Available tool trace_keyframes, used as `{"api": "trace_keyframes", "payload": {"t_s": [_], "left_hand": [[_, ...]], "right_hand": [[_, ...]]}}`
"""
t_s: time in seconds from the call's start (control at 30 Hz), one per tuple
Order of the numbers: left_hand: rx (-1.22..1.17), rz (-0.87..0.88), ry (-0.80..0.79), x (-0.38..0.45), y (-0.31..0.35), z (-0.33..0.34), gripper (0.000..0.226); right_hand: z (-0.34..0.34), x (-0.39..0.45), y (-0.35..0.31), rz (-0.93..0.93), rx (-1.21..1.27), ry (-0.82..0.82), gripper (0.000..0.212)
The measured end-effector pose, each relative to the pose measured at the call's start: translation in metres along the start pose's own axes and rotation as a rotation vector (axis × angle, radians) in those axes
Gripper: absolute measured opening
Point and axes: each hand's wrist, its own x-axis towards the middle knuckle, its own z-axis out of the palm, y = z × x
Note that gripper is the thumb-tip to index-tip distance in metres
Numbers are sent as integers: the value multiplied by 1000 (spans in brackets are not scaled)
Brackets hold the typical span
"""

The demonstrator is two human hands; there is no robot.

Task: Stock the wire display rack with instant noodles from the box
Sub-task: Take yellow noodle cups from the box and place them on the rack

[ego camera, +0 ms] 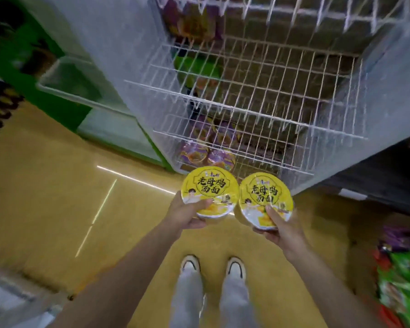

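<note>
Yellow foil lids face up on two instant noodle bowls held side by side, their rims touching or nearly so, just in front of the lowest tier of the wire rack [246,110]. Each lid carries bold dark Chinese characters reading 老母鸡汤面, with a small figure in white printed near the lower edge; a small brand mark sits above the characters but is too small to read.

The left hand [184,215] holds the left bowl [210,191] from its near side, thumb laid over the lid's edge and fingers curled beneath. The right hand [281,229] holds the right bowl [265,201] in the same manner, thumb pressing on the lid and fingers wrapped under the base. Both forearms are bare.

Behind the bowls, the white wire rack rises in tiers between pale side panels. Purple-lidded bowls [206,155] sit at the left end of the bottom tier, directly beyond the yellow pair. Higher up on the left are a green pack [197,67] and more purple ones, all blurred.

Below, the yellowish floor [57,185] shows streaks of reflected light. Two pale shoes [213,267] and light trousers stand beneath the hands. At the right edge lies a heap of green, red and purple packets [402,275].
</note>
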Motion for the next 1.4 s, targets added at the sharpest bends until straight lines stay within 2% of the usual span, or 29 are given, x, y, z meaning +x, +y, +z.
{"api": "trace_keyframes", "payload": {"t_s": [0.1,0.23,0.37,0.5,0.57,0.7,0.83,0.97,1.1,1.23,1.4], "left_hand": [[33,-13,-63,79,-16,19,59],[29,-19,-98,166,-39,45,54],[32,62,-127,235,-50,70,57],[-70,87,-126,286,-40,109,55],[-117,92,-151,307,-31,129,63],[-172,172,-208,355,-23,172,42],[-201,270,-160,400,-23,211,46],[-167,272,-142,441,-34,234,41],[-200,216,-139,475,-46,242,48],[-218,247,-170,479,-63,245,42],[16,338,-113,439,-73,248,33]], "right_hand": [[2,65,31,-1,83,69,46],[1,144,61,-38,138,115,39],[2,210,75,-79,258,147,53],[7,270,75,-110,379,234,55],[6,303,69,-133,465,242,51],[-7,372,56,-237,548,261,52],[-12,427,47,-346,569,233,60],[-13,460,45,-396,512,266,50],[-12,475,53,-461,479,157,49],[-11,460,55,-519,247,145,37],[-9,427,75,-378,271,72,50]]}}
